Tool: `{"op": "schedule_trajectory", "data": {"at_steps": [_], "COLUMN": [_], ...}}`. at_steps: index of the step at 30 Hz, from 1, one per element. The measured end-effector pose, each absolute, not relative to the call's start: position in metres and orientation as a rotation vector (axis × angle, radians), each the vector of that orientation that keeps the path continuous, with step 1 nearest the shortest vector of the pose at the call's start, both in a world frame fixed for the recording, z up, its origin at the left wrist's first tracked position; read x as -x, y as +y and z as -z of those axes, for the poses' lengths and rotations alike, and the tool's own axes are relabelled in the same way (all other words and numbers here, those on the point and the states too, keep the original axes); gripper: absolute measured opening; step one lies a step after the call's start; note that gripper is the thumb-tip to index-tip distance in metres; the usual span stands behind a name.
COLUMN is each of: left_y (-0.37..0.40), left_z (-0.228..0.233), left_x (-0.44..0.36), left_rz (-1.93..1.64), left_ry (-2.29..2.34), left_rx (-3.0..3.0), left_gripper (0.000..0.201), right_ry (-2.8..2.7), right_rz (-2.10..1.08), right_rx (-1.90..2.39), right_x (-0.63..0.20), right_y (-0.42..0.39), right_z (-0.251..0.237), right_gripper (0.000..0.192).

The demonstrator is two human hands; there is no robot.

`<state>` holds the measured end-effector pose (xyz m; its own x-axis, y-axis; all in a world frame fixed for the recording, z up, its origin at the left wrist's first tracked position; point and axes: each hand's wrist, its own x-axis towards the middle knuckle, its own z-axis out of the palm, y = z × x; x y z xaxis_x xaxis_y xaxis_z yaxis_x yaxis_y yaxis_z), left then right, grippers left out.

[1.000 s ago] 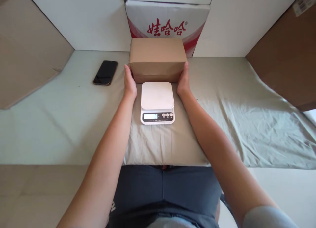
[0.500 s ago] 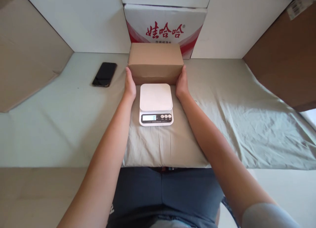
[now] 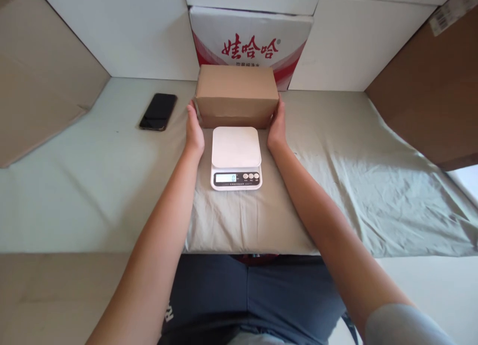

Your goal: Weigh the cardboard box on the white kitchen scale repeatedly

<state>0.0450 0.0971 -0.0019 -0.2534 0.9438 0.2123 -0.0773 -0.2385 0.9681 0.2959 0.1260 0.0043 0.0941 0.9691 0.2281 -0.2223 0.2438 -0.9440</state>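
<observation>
A closed brown cardboard box (image 3: 235, 108) rests on the cloth behind the scale. My left hand (image 3: 194, 128) is at its left side and my right hand (image 3: 277, 126) at its right side, so the box lies between them. The fingers of both hands are partly hidden along the box's sides. Between my wrists, just in front of the box, stands a white digital kitchen scale (image 3: 236, 147). Its platform is bare and its lit display reads 0.
A dark smartphone (image 3: 158, 112) lies to the left of the box. Behind stands a white and red carton (image 3: 250, 31) with red lettering, between white panels. Large cardboard sheets (image 3: 41, 76) wall in the left, with a brown carton (image 3: 429, 96) at the right. A wrinkled pale green cloth (image 3: 336, 151) covers the table.
My left hand has shifted very slightly outward at the box's side, and the right hand's fingers sit a little differently. The box, scale and phone stay where they were.
</observation>
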Motion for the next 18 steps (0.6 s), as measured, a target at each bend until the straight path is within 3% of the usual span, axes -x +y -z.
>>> {"op": "schedule_trajectory", "data": {"at_steps": [5,10,18], "left_y": [0.081,0.083,0.086], "left_z": [-0.003,-0.007,-0.012], "left_x": [-0.047,-0.046,-0.049], "left_rz": [-1.627,-1.595,-1.551], "left_ry": [1.136,1.120,1.169], "left_rx": [-1.089,-1.070,-1.033], "left_gripper": [0.082,0.077,0.080], "right_ry": [-1.082,-1.076,-0.989], "right_rz": [-1.088,-1.116,-1.180], "right_rx": [0.866,0.857,0.932], "right_x": [-0.302,-0.299,-0.290], "right_y": [0.131,0.135,0.126], "right_z": [0.003,0.007,0.002], "right_gripper": [0.082,0.091,0.079]}}
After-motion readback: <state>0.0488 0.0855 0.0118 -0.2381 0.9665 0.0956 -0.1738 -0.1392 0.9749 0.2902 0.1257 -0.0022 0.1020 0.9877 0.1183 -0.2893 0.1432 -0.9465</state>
